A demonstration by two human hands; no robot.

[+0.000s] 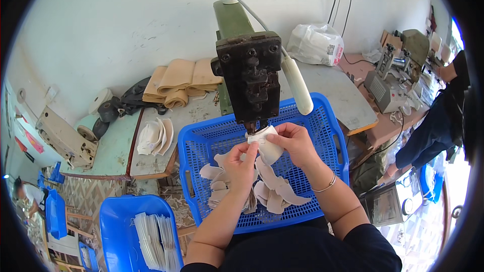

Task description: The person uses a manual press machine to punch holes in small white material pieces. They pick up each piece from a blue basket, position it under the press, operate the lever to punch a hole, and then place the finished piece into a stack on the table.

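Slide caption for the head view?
Over a blue basket, left hand and right hand hold a pale piece at a machine.

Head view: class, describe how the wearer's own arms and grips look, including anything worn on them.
The left arm and right arm come out of short black sleeves, with the forearms bare. The left grip and right grip are ungloved. A thin, shiny metallic bangle circles the right arm near the wrist; none shows on the left.

A workshop (cluttered): machine [249,75], workbench [335,95], basket [323,116].
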